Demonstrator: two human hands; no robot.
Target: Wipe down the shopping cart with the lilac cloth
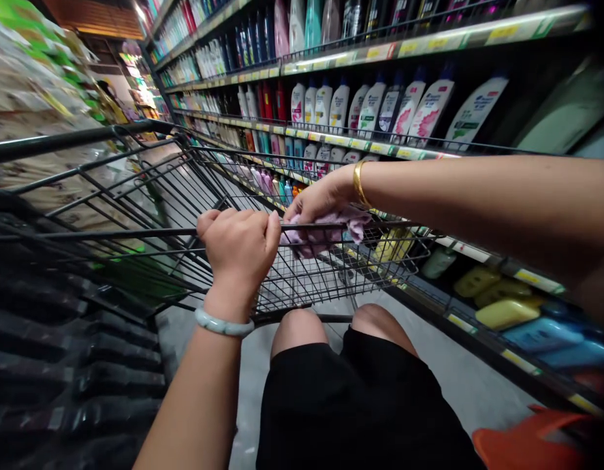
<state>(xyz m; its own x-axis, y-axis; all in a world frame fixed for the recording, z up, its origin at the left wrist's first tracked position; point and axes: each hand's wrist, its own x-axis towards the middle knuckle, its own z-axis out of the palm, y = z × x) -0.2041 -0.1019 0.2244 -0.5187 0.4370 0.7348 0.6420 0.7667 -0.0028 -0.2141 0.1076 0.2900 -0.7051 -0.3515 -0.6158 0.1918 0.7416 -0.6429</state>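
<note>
My left hand [239,243] is closed in a fist round the black wire rim of a shopping cart [135,233], a pale bangle on the wrist. My right hand [317,200], with a gold bangle, presses a crumpled pink cloth [326,234] against the same rim just to the right of my left hand. The cart's wire basket stretches away from me and looks empty. My knees and black shorts [350,398] show below the cart.
Shelves on the right [380,147] carry rows of shampoo and other bottles, with yellow and blue packs on the low shelf [507,312]. Blurred packaged goods line the left. The grey aisle floor runs beneath. An orange object [527,444] sits at bottom right.
</note>
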